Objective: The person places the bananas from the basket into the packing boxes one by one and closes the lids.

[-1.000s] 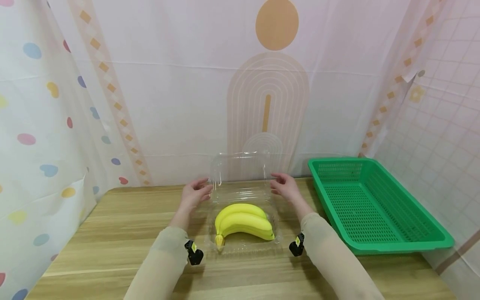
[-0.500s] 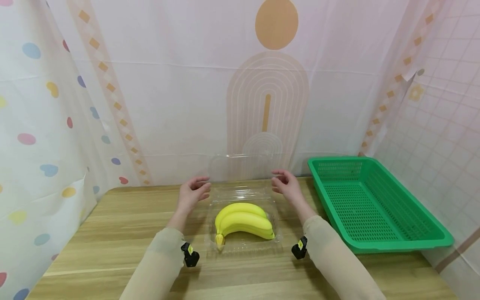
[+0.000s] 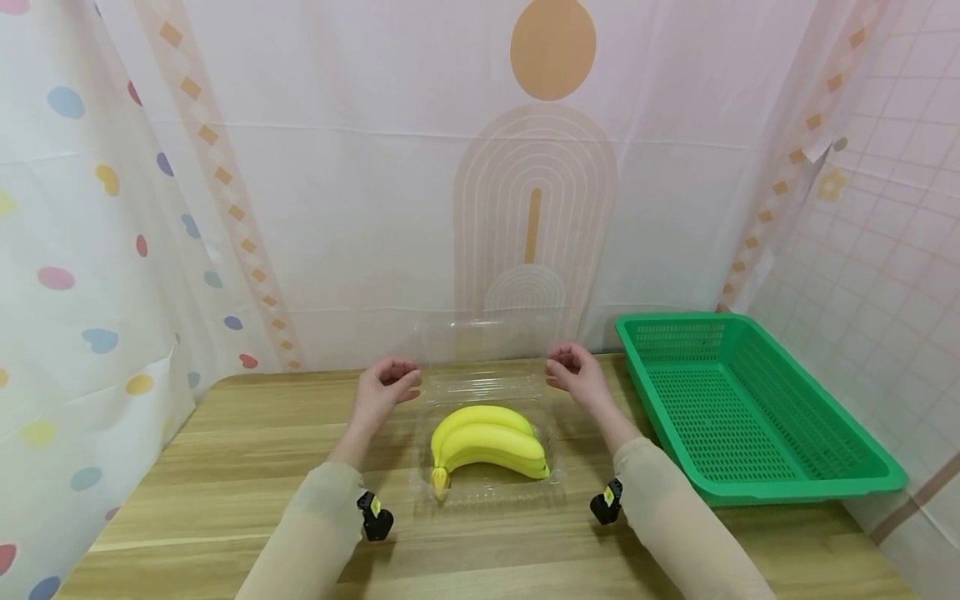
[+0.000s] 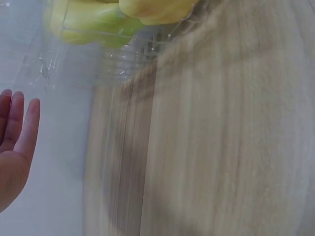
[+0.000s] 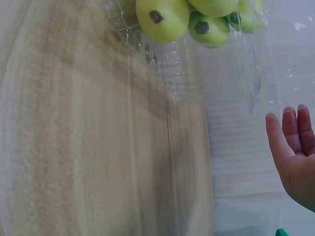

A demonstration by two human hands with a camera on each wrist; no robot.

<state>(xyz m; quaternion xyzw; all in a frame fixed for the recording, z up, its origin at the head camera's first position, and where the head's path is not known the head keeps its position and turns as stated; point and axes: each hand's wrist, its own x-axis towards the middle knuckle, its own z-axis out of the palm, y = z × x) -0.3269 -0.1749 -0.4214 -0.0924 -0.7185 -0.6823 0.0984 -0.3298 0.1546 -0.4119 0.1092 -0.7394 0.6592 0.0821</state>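
Note:
A clear plastic clamshell box [image 3: 487, 497] rests on the wooden table with its lid [image 3: 483, 342] raised at the back. Inside lies a bunch of yellow bananas [image 3: 487, 446], stem toward the front left. My left hand [image 3: 380, 390] is beside the lid's left edge, thumb and fingers loosely bent with a gap between them. On the other side, my right hand [image 3: 581, 379] is in a similar pose by the lid's right edge. Both wrist views show extended fingers [image 4: 29, 125] close to the clear plastic; the right fingers [image 5: 276, 137] point up toward it.
A green slotted plastic basket [image 3: 757, 417] stands at the right of the table [image 3: 262, 467]. Patterned curtains [image 3: 360, 208] hang behind and at both sides, close to the table's back edge.
The lid's top edge sits lower in the head view than before. Both hands have shifted slightly outward, and the gaps between thumbs and fingers have narrowed. The bananas stay put.

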